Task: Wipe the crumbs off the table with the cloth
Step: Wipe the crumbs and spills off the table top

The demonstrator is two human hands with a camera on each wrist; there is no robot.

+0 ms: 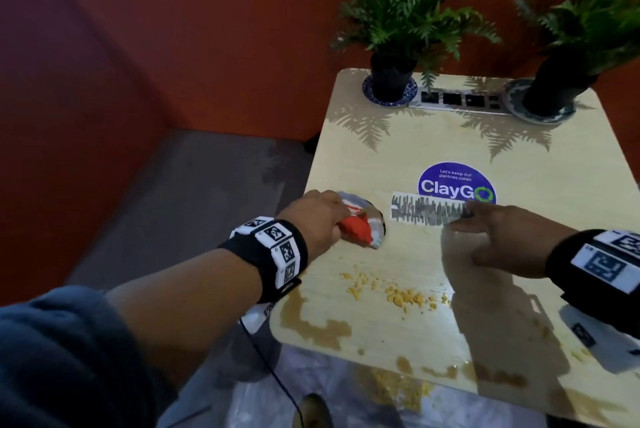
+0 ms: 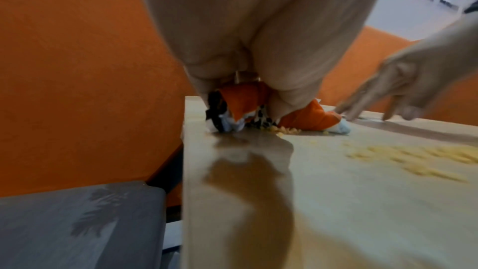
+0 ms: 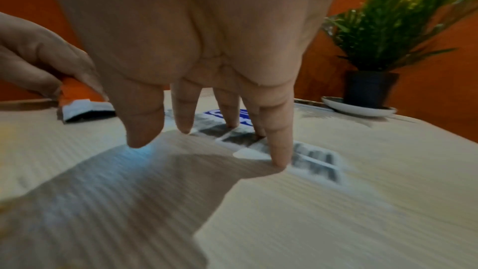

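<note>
Orange walls enclose the pale wooden table (image 1: 519,150), where two potted plants (image 1: 398,32) stand far beyond both hands. Left hand (image 1: 313,219) grips the bunched orange-and-white cloth (image 1: 358,228) against the tabletop at its left edge. Right hand (image 1: 502,237), fingers spread and straight, touches a scribbled label (image 1: 426,211) with its fingertips (image 3: 280,159). Yellow crumbs (image 1: 401,296) lie scattered nearer the person than both hands.

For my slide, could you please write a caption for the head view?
Left hand grips an orange cloth above scattered crumbs; right hand rests fingertips on the table.
</note>
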